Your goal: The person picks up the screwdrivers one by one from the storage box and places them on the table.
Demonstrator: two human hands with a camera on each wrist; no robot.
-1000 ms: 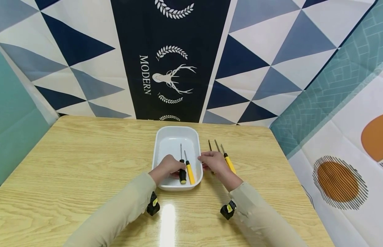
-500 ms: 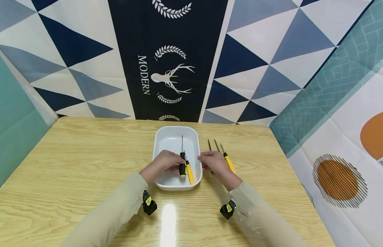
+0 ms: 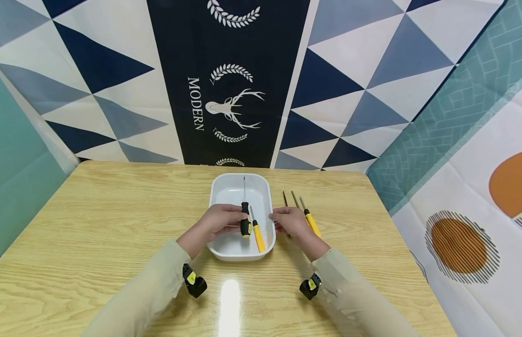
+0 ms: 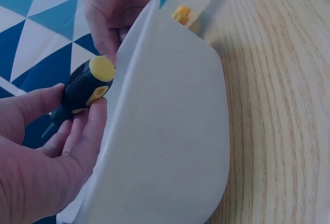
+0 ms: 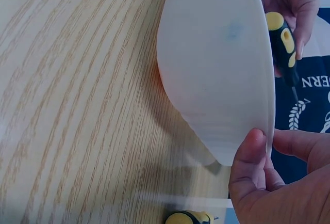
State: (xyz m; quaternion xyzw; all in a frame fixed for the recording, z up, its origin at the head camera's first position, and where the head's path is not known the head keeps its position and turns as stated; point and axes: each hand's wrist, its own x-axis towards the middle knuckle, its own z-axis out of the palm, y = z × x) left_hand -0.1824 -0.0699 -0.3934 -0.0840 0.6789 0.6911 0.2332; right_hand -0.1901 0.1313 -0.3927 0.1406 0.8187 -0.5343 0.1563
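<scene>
My left hand (image 3: 214, 220) holds a black screwdriver (image 3: 245, 220) with a yellow butt over the white tray (image 3: 237, 257). Its thumb and fingers pinch the handle (image 4: 82, 87), and the shaft points away toward the wall. A thinner screwdriver with a yellow handle (image 3: 258, 238) lies in the tray, just right of the held one. At the tray's right side, my right hand (image 3: 293, 222) pinches the rim (image 5: 270, 110) between thumb and fingers.
Right of the tray, a yellow-handled screwdriver (image 3: 313, 222) lies on the wooden table (image 3: 130, 220). Beside it two more metal shafts (image 3: 295, 199) stick out past my right hand, which hides their handles. A patterned cloth wall (image 3: 227, 107) rises behind the table.
My left hand has drawn the black screwdriver up and away from me, then slightly left, off the yellow-handled one. The right hand stays at the rim.
</scene>
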